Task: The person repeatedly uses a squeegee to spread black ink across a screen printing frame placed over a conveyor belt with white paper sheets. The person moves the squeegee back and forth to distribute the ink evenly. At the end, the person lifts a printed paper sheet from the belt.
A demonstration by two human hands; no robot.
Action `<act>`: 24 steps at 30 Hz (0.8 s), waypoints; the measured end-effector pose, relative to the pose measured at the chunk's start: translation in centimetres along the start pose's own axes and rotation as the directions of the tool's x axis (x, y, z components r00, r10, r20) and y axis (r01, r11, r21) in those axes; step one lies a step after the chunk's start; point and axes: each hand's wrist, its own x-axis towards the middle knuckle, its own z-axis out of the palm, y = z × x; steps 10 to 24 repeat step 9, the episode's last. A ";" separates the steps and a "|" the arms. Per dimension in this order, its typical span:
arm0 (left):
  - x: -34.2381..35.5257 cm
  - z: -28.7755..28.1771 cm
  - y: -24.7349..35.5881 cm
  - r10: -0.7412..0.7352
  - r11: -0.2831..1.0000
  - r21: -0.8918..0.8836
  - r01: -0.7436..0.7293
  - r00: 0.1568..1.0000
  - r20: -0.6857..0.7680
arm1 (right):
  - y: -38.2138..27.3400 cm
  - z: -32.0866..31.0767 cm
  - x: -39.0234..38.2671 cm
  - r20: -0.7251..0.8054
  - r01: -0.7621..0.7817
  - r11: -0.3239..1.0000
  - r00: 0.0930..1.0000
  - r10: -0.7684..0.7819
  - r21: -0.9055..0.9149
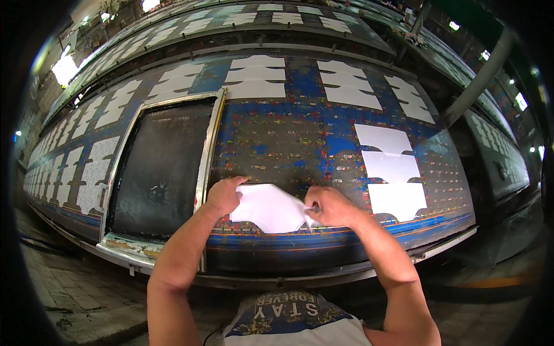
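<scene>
A white cut fabric piece (268,209) is stretched between my two hands at the near side of the long printing table (271,147). My left hand (225,196) pinches its upper left corner. The right side is bunched in the closed fingers of my right hand (330,206). The lower edge of the piece is curved and lies close to the blue lines along the table's front. Left of my left hand rests a framed printing screen (214,138) with a dark mesh. To the right of my right hand lie several flat white fabric pieces (392,167) in a column.
More white fabric pieces (255,75) lie in columns at the far side, and patterned ones (97,173) left of the screen. The table top is dark and blue with coloured specks. A grey post (482,78) rises at the right. Further long tables (259,26) stand behind.
</scene>
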 end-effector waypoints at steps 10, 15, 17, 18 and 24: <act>1.2 -2.0 4.2 0.166 0.959 -0.194 -0.205 0.965 -0.203 | -5.0 -1.6 -10.2 -0.158 -0.105 0.904 0.970 0.185 0.415; 1.2 -2.0 4.2 0.166 0.959 -0.194 -0.205 0.965 -0.203 | -5.0 -1.6 -10.2 -0.158 -0.105 0.904 0.970 0.185 0.415; 1.2 -2.0 4.2 0.166 0.959 -0.194 -0.205 0.965 -0.203 | -5.0 -1.6 -10.2 -0.158 -0.105 0.904 0.970 0.185 0.415; 1.2 -2.0 4.2 0.166 0.959 -0.194 -0.205 0.965 -0.203 | -5.0 -1.6 -10.2 -0.158 -0.105 0.904 0.970 0.185 0.415; 1.2 -2.0 4.2 0.166 0.959 -0.194 -0.205 0.965 -0.203 | -5.0 -1.6 -10.2 -0.158 -0.105 0.904 0.970 0.185 0.415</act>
